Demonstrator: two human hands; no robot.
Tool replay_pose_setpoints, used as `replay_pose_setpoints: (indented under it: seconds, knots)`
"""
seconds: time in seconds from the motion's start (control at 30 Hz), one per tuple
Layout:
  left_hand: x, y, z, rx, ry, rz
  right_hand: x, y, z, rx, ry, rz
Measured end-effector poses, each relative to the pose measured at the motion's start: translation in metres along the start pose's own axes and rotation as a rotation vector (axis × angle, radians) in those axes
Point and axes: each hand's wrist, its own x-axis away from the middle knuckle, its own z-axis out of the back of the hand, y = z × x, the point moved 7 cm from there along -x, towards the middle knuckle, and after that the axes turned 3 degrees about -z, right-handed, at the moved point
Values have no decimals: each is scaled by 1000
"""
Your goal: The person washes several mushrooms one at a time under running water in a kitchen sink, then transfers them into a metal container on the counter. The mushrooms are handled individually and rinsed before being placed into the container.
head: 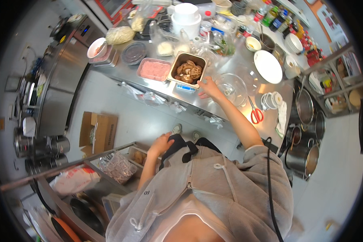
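My right hand (209,88) is at the near right corner of a deep metal pan (173,67), fingertips at its rim. Brown mushrooms (189,71) lie in the pan, which stands on a digital scale with a lit blue display (186,88). Whether the fingers grip the rim or only touch it, I cannot tell. A clear round bowl (233,87) is just right of that hand. Low at my side, away from the counter, my left hand (161,143) hangs with nothing in it, fingers apart. Left of the pan sits a clear tray of pink minced meat (154,70).
Red-handled scissors (255,113), a corded white device (272,100) and a white oval plate (268,66) lie on the right of the steel counter (205,104). A white appliance (186,22) stands behind the pan. Large pots (302,160) are at right; a cardboard box (104,133) sits on the floor.
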Motion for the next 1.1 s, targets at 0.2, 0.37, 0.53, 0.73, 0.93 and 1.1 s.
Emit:
replay_pose_setpoints:
  seconds: [0.2,0.37,0.53,0.73,0.93,1.1]
  knots:
    - [-43,14,122,-208,-274,-177,130,-11,47,76,-367,54]
    - [-19,14,274,416,-314,-264,234,-10,128,-50,-87,55]
    - [-51,-87,314,1093,-332,-531,288,114,143,-743,36,387]
    - [-135,-251,95,1062,-153,73,248,395,-26,-895,302,-528]
    - [-85,-218,29,525,-463,713,188,424,-118,-625,85,-845]
    - [-72,-140,24,548,-527,538,175,412,-82,-217,119,-1053]
